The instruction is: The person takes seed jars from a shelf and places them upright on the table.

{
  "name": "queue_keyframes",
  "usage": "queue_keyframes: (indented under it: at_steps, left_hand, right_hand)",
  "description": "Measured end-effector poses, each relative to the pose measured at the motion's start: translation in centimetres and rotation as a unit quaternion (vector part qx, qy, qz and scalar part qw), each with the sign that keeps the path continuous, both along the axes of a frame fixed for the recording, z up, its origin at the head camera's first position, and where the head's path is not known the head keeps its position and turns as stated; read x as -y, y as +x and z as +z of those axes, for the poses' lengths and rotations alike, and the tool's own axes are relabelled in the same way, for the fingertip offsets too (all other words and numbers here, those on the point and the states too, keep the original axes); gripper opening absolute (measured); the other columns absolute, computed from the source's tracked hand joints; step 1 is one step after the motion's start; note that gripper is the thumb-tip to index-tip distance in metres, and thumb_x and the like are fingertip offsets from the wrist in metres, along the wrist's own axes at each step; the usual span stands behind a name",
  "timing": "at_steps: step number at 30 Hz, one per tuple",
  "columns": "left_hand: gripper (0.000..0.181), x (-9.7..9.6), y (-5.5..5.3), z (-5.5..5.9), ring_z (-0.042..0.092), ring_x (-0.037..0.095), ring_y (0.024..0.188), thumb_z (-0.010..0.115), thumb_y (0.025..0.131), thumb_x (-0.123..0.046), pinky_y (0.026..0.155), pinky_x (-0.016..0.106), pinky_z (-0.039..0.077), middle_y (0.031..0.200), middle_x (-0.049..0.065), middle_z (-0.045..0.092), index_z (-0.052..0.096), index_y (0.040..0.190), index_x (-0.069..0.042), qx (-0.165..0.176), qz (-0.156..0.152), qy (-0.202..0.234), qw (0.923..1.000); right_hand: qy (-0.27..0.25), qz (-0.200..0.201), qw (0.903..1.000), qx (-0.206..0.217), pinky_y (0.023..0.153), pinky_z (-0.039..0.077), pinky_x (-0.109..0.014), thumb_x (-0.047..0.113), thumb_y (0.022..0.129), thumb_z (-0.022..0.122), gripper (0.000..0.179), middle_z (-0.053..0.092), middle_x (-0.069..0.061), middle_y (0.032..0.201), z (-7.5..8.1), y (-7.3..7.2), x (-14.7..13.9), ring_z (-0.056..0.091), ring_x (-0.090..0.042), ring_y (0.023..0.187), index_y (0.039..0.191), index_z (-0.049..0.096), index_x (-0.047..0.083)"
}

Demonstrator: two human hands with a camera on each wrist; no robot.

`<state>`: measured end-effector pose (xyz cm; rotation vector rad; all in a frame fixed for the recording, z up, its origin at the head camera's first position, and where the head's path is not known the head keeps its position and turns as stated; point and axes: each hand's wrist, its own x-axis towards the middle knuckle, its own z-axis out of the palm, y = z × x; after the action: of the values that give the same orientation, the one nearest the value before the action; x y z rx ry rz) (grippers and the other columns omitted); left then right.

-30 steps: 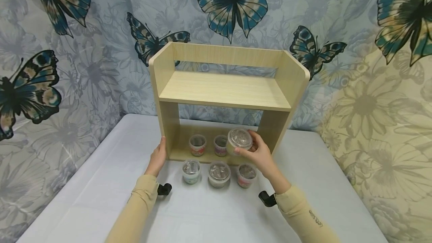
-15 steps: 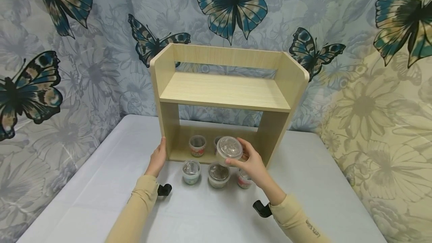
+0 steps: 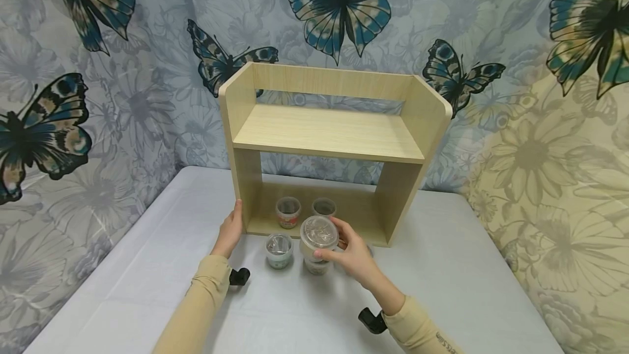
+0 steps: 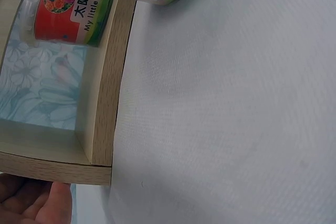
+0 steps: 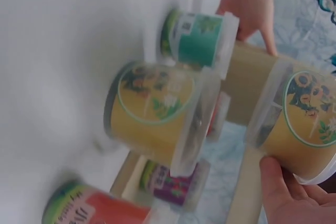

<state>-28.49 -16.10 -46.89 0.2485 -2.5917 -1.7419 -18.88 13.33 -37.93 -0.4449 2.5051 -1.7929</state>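
Note:
My right hand [image 3: 358,261] grips a clear-lidded plastic cup [image 3: 318,234] with a yellow flower label by its side. It hangs upright close over a matching yellow cup [image 5: 149,111] on the table, overlapping it in the head view. To the left stands a smaller green-labelled cup [image 3: 279,250]. A red-labelled cup [image 5: 100,208] is mostly hidden behind my right hand in the head view. My left hand [image 3: 230,234] rests against the outer left side of the wooden shelf [image 3: 326,152], its fingers [image 4: 55,203] touching the panel's outer face.
On the lower board of the shelf stand another red-labelled cup [image 3: 288,213] and a purple-labelled cup [image 5: 170,182]. The shelf's upper board [image 3: 326,130] is above them. A white cloth covers the table [image 3: 275,316]; butterfly-print fabric [image 3: 339,10] hangs behind.
My right hand has carried the yellow cup left and toward me, from in front of the shelf's lower right to over the middle cup on the table. The left hand stays put.

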Motion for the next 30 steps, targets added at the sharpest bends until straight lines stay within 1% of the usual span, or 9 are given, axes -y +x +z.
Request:
queue_keyframes:
  at_steps: [3,6,8,10,14,18,20,25,30]
  left_hand:
    - [0.098,0.0,0.0,0.0,0.016,0.039,0.134,0.009,0.086,-0.074,0.109,0.05,0.015,0.148,0.023,0.019,0.018,0.146,0.002,0.001,0.001,0.0,1.0]
    - [0.098,0.0,-0.1,-0.1,0.016,0.04,0.134,0.009,0.086,-0.074,0.109,0.05,0.015,0.148,0.023,0.019,0.019,0.146,0.002,0.002,0.002,-0.001,1.0]
    - [0.098,0.1,0.0,-0.1,0.016,0.04,0.134,0.008,0.086,-0.074,0.108,0.05,0.015,0.148,0.023,0.019,0.018,0.146,0.003,0.003,0.002,-0.001,1.0]
    - [0.098,0.0,0.0,-0.1,0.017,0.04,0.134,0.008,0.086,-0.074,0.108,0.051,0.016,0.148,0.024,0.02,0.019,0.146,0.003,0.003,0.002,-0.001,1.0]
    - [0.098,0.0,0.0,-0.1,0.018,0.041,0.133,0.009,0.086,-0.074,0.108,0.051,0.016,0.147,0.024,0.021,0.019,0.146,0.003,0.002,0.004,0.0,1.0]
    - [0.097,0.0,0.0,-0.1,0.018,0.041,0.133,0.009,0.086,-0.073,0.108,0.051,0.016,0.147,0.024,0.021,0.02,0.145,0.003,-0.001,0.004,0.0,1.0]
    - [0.097,0.0,0.0,-0.1,0.018,0.041,0.133,0.009,0.086,-0.073,0.108,0.051,0.016,0.147,0.024,0.021,0.02,0.145,0.003,-0.002,0.004,-0.002,1.0]
    - [0.096,0.0,0.0,-0.1,0.017,0.04,0.134,0.009,0.086,-0.073,0.108,0.051,0.016,0.147,0.023,0.021,0.02,0.146,0.002,-0.004,0.002,-0.005,1.0]
    - [0.096,0.0,0.1,-0.1,0.019,0.042,0.133,0.009,0.087,-0.072,0.108,0.051,0.017,0.146,0.025,0.023,0.022,0.145,0.003,-0.009,0.003,-0.007,0.9999]
  right_hand:
    - [-0.013,0.006,0.9999,0.008,0.097,0.038,-0.046,0.01,0.073,0.081,0.081,0.053,-0.013,0.121,-1.3,-0.3,0.2,0.05,-0.028,0.112,0.139,0.036,-0.003]
    - [-0.01,0.013,0.9998,0.01,0.096,0.04,-0.044,0.015,0.072,0.082,0.083,0.053,-0.01,0.122,-2.8,-0.6,0.3,0.05,-0.026,0.113,0.14,0.036,0.002]
    - [-0.005,0.024,0.9997,0.007,0.096,0.041,-0.041,0.02,0.072,0.082,0.083,0.053,-0.009,0.123,-3.4,-0.5,0.5,0.05,-0.023,0.113,0.14,0.037,0.004]
    - [-0.001,0.038,0.9993,0.005,0.095,0.042,-0.039,0.023,0.072,0.082,0.084,0.053,-0.01,0.123,-3.8,-0.4,0.8,0.051,-0.023,0.112,0.14,0.036,0.004]
    - [-0.004,0.064,0.9979,0.001,0.094,0.043,-0.038,0.025,0.072,0.082,0.085,0.053,-0.012,0.123,-4.3,0.2,1.5,0.052,-0.025,0.112,0.138,0.036,0.001]
    - [0.002,0.08,0.9968,0.006,0.095,0.043,-0.038,0.028,0.071,0.082,0.086,0.053,-0.012,0.123,-4.8,0.5,2.3,0.051,-0.025,0.113,0.138,0.037,-0.001]
    - [0.003,0.085,0.9963,0.01,0.094,0.044,-0.038,0.028,0.07,0.083,0.086,0.052,-0.012,0.123,-5.1,0.7,2.7,0.05,-0.025,0.113,0.137,0.037,-0.001]
    - [0.027,0.085,0.996,0.005,0.091,0.046,-0.037,0.029,0.069,0.083,0.086,0.053,-0.012,0.121,-5.8,1.1,3.6,0.052,-0.025,0.111,0.135,0.039,-0.003]
    - [0.044,0.09,0.9948,0.02,0.091,0.045,-0.035,0.028,0.069,0.084,0.083,0.053,-0.009,0.12,-6.4,1.5,4.6,0.052,-0.023,0.11,0.134,0.04,-0.001]
